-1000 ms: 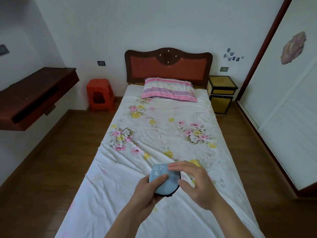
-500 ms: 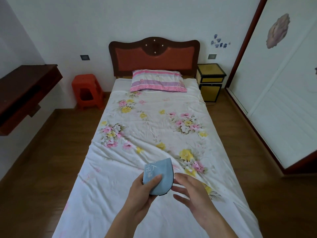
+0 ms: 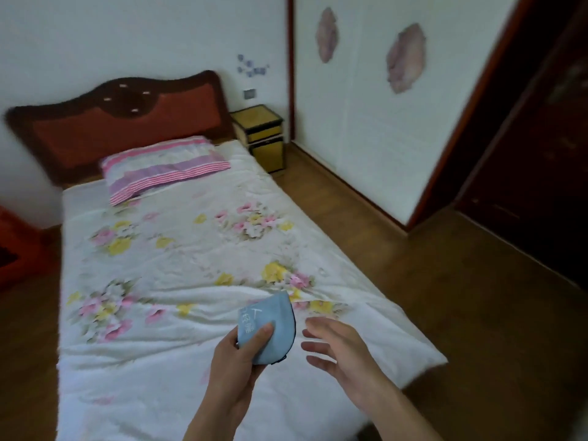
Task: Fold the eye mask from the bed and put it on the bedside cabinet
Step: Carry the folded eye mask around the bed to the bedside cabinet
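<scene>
Currently, as seen:
Eye mask (image 3: 266,326): folded, blue, held above my bed (image 3: 178,256).
Left hand (image 3: 237,370): thumb pinching mask.
Right hand (image 3: 337,348): spread, beside mask, apart.
Bedside cabinet (image 3: 261,135): well apart, by headboard (image 3: 105,135).

Eye mask (image 3: 270,326): light blue, folded in half into a rounded half-oval, dark trim along curved edge, white print on the upper left face. Held in the left hand (image 3: 237,367), thumb pressed on its front, fingers behind; it sticks up above and right of the palm, raised off the bed. Bedside cabinet (image 3: 262,135): yellow panels, dark frame, well beyond the hand, up and slightly right, at the head of the bed; top bare.
</scene>
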The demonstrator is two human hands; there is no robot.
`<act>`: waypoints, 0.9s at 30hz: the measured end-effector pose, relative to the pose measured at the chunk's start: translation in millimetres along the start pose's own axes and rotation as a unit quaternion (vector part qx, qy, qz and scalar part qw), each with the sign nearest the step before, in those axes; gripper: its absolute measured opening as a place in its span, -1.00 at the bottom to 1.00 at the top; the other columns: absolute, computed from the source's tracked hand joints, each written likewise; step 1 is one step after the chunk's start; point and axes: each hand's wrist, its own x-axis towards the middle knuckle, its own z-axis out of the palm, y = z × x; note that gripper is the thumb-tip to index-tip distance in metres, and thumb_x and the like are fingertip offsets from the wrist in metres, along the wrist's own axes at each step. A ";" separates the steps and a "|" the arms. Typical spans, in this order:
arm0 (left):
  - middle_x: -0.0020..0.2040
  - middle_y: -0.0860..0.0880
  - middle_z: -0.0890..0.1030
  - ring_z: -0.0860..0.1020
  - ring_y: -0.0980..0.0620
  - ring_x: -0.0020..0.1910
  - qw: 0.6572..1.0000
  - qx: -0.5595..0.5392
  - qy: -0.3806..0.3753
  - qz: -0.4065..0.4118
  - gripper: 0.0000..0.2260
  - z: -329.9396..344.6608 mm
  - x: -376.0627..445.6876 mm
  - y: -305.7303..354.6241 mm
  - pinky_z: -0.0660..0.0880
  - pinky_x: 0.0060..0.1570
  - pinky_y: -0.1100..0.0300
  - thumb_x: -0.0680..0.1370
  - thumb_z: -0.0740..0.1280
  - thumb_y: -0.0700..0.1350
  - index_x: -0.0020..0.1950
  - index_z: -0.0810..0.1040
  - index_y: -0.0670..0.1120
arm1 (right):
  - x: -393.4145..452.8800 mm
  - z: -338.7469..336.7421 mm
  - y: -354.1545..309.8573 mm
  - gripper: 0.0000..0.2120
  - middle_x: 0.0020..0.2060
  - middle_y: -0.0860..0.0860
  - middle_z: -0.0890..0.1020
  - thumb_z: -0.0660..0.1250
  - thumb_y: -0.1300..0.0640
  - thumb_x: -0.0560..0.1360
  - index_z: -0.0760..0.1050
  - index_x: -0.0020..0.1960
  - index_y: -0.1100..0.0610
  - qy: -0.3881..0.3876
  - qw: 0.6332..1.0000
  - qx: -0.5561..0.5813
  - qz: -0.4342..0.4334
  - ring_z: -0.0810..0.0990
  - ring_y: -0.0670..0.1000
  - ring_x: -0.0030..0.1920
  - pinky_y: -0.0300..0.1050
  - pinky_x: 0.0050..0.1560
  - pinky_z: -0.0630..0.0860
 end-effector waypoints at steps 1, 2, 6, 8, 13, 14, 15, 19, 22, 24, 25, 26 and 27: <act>-0.10 -0.12 0.77 0.73 -0.06 -0.15 1.000 0.016 -0.019 -0.005 -0.75 4.9 0.4 -2.7 0.66 -0.30 0.17 0.38 0.53 -0.16 0.04 0.67 -0.15 | -6.7 -5.7 6.9 -0.78 -0.02 0.07 0.76 0.56 0.02 0.39 0.70 -0.01 0.06 0.021 1.000 0.010 -0.001 0.76 0.08 -0.04 -0.06 -0.10 0.66; -0.10 -0.13 0.77 0.73 -0.06 -0.15 0.999 0.032 -0.041 -0.011 -0.77 11.6 -0.1 -6.0 0.66 -0.30 0.16 0.39 0.53 -0.16 0.02 0.68 -0.14 | -14.4 -12.1 14.1 -0.75 -0.02 0.07 0.76 0.55 0.01 0.39 0.68 0.02 0.06 0.043 0.999 0.021 0.000 0.76 0.08 -0.04 -0.07 -0.11 0.66; -0.06 -0.19 0.75 0.72 -0.12 -0.12 0.987 0.083 -0.129 -0.046 -0.78 49.9 -10.9 -24.5 0.66 -0.25 0.08 0.42 0.52 -0.16 0.04 0.68 -0.17 | -45.9 -46.4 37.5 -0.73 0.04 0.08 0.72 0.54 0.01 0.42 0.64 0.08 0.06 0.127 0.989 0.070 0.015 0.73 0.10 0.02 -0.07 -0.08 0.65; -0.07 -0.18 0.75 0.72 -0.11 -0.13 0.979 0.099 -0.164 -0.063 -0.74 72.9 -19.1 -34.8 0.65 -0.28 0.10 0.39 0.53 -0.16 0.05 0.67 -0.17 | -64.0 -66.8 43.5 -0.75 0.06 0.07 0.69 0.52 0.00 0.45 0.62 0.08 0.05 0.163 0.982 0.096 0.013 0.70 0.09 0.04 -0.06 -0.04 0.64; -0.10 -0.12 0.76 0.70 -0.13 -0.08 0.951 0.152 -0.256 -0.088 -0.74 139.2 -42.1 -58.5 0.67 -0.29 0.09 0.42 0.52 -0.18 0.08 0.63 -0.15 | -107.4 -122.0 54.5 -0.74 0.10 0.07 0.68 0.51 0.01 0.48 0.60 0.13 0.04 0.257 0.954 0.150 -0.031 0.68 0.09 0.08 0.01 0.14 0.66; -0.08 -0.12 0.75 0.69 -0.13 -0.05 0.943 0.163 -0.275 -0.090 -0.74 152.8 -47.8 -63.9 0.67 -0.29 0.10 0.42 0.51 -0.17 0.09 0.63 -0.16 | -115.3 -132.3 57.2 -0.74 0.11 0.06 0.68 0.50 0.01 0.49 0.60 0.14 0.04 0.273 0.948 0.160 -0.035 0.68 0.08 0.09 0.03 0.18 0.66; -0.05 -0.14 0.73 0.68 -0.14 -0.02 0.936 0.172 -0.292 -0.095 -0.72 165.9 -53.8 -69.2 0.67 -0.28 0.11 0.43 0.51 -0.16 0.11 0.62 -0.16 | -123.4 -142.3 60.6 -0.75 0.10 0.05 0.69 0.49 0.01 0.49 0.60 0.13 0.03 0.288 0.941 0.171 -0.041 0.68 0.07 0.09 0.03 0.17 0.66; 0.04 -0.18 0.69 0.66 -0.16 0.02 0.909 0.204 -0.348 -0.108 -0.67 214.8 -75.6 -91.2 0.69 -0.18 0.04 0.42 0.53 -0.11 0.15 0.60 -0.14 | -151.3 -182.8 72.3 -0.84 -0.01 0.04 0.77 0.47 0.03 0.51 0.68 0.07 0.03 0.325 0.917 0.223 -0.065 0.71 0.09 0.09 0.03 0.11 0.66; 0.01 -0.14 0.70 0.68 -0.13 -0.01 0.894 0.224 -0.373 -0.106 -0.72 249.8 -84.6 -111.0 0.69 -0.10 -0.03 0.41 0.54 -0.09 0.08 0.61 -0.07 | -161.8 -216.8 74.3 -0.80 0.06 0.10 0.75 0.47 0.05 0.51 0.67 0.11 0.07 0.344 0.903 0.249 -0.069 0.70 0.13 0.12 0.11 0.20 0.64; -0.03 -0.10 0.72 0.69 -0.09 -0.05 0.888 0.232 -0.381 -0.108 -0.76 276.1 -86.9 -124.2 0.69 -0.16 0.02 0.40 0.55 -0.08 0.02 0.62 -0.03 | -165.1 -242.2 71.7 -0.79 0.07 0.09 0.74 0.48 0.05 0.51 0.66 0.12 0.07 0.352 0.897 0.258 -0.074 0.70 0.12 0.12 0.12 0.21 0.63; -0.06 -0.08 0.73 0.70 -0.07 -0.08 0.885 0.235 -0.386 -0.109 -0.77 290.6 -87.4 -130.2 0.69 -0.20 0.05 0.39 0.55 -0.08 0.00 0.62 -0.02 | -166.1 -256.5 69.7 -0.78 0.08 0.09 0.74 0.48 0.05 0.50 0.66 0.12 0.07 0.355 0.894 0.262 -0.079 0.70 0.12 0.12 0.13 0.22 0.63; -0.11 -0.06 0.75 0.71 -0.05 -0.12 0.882 0.237 -0.391 -0.110 -0.76 306.1 -88.1 -136.1 0.68 -0.24 0.08 0.38 0.56 -0.08 0.00 0.62 -0.02 | -166.6 -272.0 67.3 -0.78 0.08 0.08 0.74 0.49 0.05 0.50 0.66 0.12 0.06 0.359 0.890 0.267 -0.084 0.70 0.12 0.12 0.16 0.25 0.61; -0.16 -0.02 0.76 0.72 -0.04 -0.16 0.880 0.237 -0.397 -0.111 -0.74 322.4 -88.7 -142.1 0.67 -0.27 0.10 0.36 0.56 -0.07 0.00 0.63 -0.03 | -166.5 -288.4 64.9 -0.79 0.09 0.09 0.74 0.49 0.05 0.49 0.66 0.11 0.06 0.362 0.888 0.271 -0.088 0.70 0.13 0.13 0.19 0.26 0.60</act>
